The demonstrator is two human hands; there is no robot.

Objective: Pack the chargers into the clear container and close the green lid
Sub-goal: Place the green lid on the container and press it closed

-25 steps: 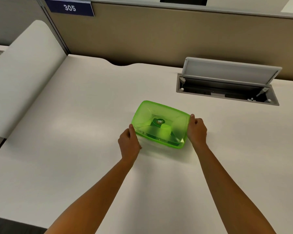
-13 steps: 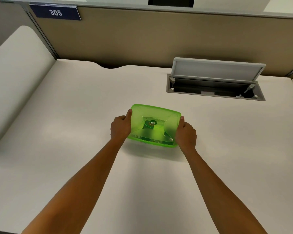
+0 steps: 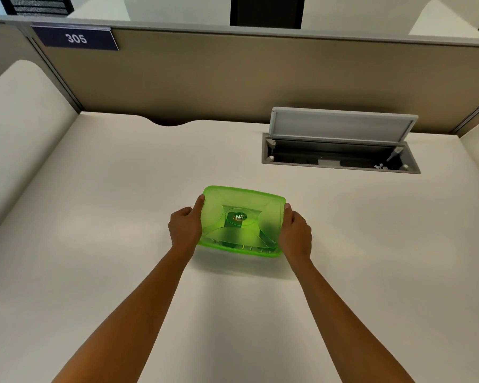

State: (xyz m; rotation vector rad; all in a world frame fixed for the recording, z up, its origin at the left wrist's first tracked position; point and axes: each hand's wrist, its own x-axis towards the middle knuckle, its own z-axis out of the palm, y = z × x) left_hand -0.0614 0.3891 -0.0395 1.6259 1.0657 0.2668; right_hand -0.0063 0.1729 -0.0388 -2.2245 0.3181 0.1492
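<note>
I see the translucent green rectangular plastic lid [image 3: 242,219] seated on the clear container, of which only a thin band shows under the lid's near edge. The box rests on the pale cream desk surface [image 3: 108,217], near its middle and well apart from the open grey cable hatch [image 3: 340,150] at the rear right. My left hand [image 3: 184,228] clasps the left short side, thumb up on the lid rim and fingers curled below. My right hand [image 3: 296,233] mirrors it on the right short side. I judge that this opposed grip squeezes lid to base evenly, so neither edge lifts. Dark shapes under the lid may be the chargers; I cannot tell. I judge the task nearly complete.
</note>
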